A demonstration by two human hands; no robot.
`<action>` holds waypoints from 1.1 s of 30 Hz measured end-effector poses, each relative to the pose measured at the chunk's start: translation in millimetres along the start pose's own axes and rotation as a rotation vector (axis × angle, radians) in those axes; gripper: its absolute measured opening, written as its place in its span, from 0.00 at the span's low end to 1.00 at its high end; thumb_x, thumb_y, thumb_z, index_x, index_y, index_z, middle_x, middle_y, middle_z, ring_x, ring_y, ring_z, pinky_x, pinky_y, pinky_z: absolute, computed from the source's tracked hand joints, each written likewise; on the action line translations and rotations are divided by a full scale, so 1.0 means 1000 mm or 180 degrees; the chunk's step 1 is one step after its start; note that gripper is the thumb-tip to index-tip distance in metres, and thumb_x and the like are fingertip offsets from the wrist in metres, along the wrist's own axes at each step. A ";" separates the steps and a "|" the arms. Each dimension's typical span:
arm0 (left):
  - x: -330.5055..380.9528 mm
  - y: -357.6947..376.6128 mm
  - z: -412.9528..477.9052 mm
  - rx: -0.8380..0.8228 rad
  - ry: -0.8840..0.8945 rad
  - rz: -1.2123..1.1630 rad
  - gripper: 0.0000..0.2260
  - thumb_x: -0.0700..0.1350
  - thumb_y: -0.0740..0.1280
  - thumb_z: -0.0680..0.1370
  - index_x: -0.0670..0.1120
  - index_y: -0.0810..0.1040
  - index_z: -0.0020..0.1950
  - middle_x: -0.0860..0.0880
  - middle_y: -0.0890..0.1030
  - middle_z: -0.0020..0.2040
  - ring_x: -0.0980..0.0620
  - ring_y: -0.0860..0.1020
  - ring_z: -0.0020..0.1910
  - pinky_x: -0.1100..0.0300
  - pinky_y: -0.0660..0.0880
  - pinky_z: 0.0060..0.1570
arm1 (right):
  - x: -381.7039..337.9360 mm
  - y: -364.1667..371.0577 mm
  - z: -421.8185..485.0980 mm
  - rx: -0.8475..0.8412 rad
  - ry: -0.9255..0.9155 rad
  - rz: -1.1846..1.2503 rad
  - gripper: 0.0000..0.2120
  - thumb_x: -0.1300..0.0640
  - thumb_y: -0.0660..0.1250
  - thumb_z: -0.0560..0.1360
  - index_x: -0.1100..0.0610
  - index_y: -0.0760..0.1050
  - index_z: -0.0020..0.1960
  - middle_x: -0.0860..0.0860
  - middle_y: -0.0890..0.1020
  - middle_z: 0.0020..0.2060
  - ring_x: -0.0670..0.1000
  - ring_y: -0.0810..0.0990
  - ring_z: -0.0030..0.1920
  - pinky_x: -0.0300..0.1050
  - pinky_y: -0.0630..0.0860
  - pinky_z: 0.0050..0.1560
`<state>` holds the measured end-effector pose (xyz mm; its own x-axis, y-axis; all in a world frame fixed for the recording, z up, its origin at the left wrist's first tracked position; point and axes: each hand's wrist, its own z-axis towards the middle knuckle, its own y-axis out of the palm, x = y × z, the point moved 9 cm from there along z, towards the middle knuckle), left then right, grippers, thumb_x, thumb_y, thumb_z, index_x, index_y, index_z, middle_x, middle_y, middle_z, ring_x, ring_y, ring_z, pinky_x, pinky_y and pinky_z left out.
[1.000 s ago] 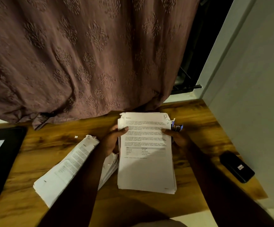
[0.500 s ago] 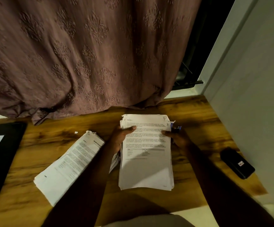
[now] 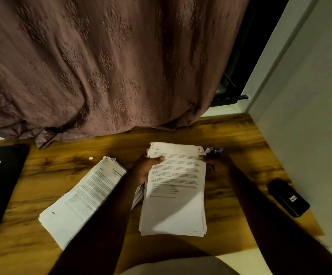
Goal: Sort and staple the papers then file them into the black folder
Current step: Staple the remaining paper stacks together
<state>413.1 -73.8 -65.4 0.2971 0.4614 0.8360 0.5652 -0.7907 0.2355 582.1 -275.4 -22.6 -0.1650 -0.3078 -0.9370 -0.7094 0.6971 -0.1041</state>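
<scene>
A thick stack of printed white papers lies in the middle of the wooden desk. My left hand grips its upper left edge, thumb on the top sheet. My right hand pinches the upper right corner, and a small blue stapler shows just past its fingers. A second paper pile lies slanted to the left, partly under my left forearm. The black folder sits at the desk's left edge with a white label on it.
A black rectangular case lies near the right wall. A brown patterned curtain hangs down onto the back of the wooden desk. A white wall borders the right side. A tiny paper scrap lies behind the left pile.
Both hands stay on the top corners of the middle stack. The stack has shifted slightly and its sheets look more squared at the bottom edge.
</scene>
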 end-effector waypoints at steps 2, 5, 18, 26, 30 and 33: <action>-0.005 0.001 -0.001 -0.0092 -0.0095 -0.0096 0.15 0.35 0.68 0.79 0.39 0.78 0.66 0.38 0.82 0.62 0.38 0.80 0.61 0.42 0.76 0.62 | 0.003 -0.002 0.005 0.0070 0.0063 -0.0009 0.12 0.58 0.76 0.73 0.67 0.77 0.44 0.56 0.80 0.30 0.51 0.74 0.27 0.43 0.70 0.28; -0.010 0.002 -0.003 -0.0172 -0.0218 -0.0176 0.12 0.35 0.66 0.80 0.40 0.79 0.63 0.40 0.83 0.59 0.42 0.83 0.55 0.47 0.79 0.55 | 0.007 -0.002 0.009 0.0101 0.0161 -0.0059 0.11 0.58 0.76 0.73 0.64 0.78 0.43 0.54 0.80 0.28 0.51 0.74 0.27 0.42 0.70 0.28; -0.017 -0.029 0.010 0.0835 0.0484 0.0191 0.19 0.47 0.76 0.71 0.38 0.82 0.57 0.36 0.84 0.54 0.35 0.82 0.55 0.37 0.78 0.59 | 0.017 0.003 0.008 0.0359 0.0271 0.0347 0.05 0.69 0.69 0.76 0.62 0.76 0.44 0.47 0.82 0.26 0.42 0.80 0.25 0.33 0.72 0.23; 0.003 -0.013 0.005 0.1262 0.0691 0.1440 0.15 0.49 0.67 0.82 0.39 0.79 0.62 0.42 0.83 0.53 0.43 0.81 0.51 0.50 0.79 0.47 | 0.051 -0.003 0.002 0.0406 0.0703 0.0381 0.08 0.61 0.74 0.74 0.64 0.78 0.47 0.56 0.80 0.32 0.48 0.75 0.25 0.39 0.69 0.23; 0.011 -0.010 0.003 0.1193 0.0657 0.1595 0.12 0.48 0.67 0.81 0.40 0.80 0.57 0.45 0.83 0.48 0.47 0.81 0.45 0.54 0.78 0.41 | 0.035 -0.014 0.012 0.0238 0.0245 -0.0015 0.05 0.67 0.71 0.75 0.65 0.79 0.51 0.53 0.86 0.40 0.50 0.86 0.39 0.46 0.82 0.41; 0.014 -0.007 0.003 0.1151 0.0715 0.1774 0.13 0.50 0.69 0.79 0.39 0.79 0.48 0.43 0.82 0.41 0.44 0.79 0.41 0.57 0.71 0.38 | 0.023 -0.025 0.028 0.0397 0.0164 -0.0252 0.11 0.67 0.67 0.78 0.70 0.77 0.59 0.51 0.86 0.41 0.47 0.85 0.41 0.54 0.81 0.49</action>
<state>415.2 -60.5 -56.9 0.4729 -0.0989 0.8756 0.6071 -0.6837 -0.4051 615.0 -281.8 -50.7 -0.1491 -0.3955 -0.9063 -0.6314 0.7435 -0.2205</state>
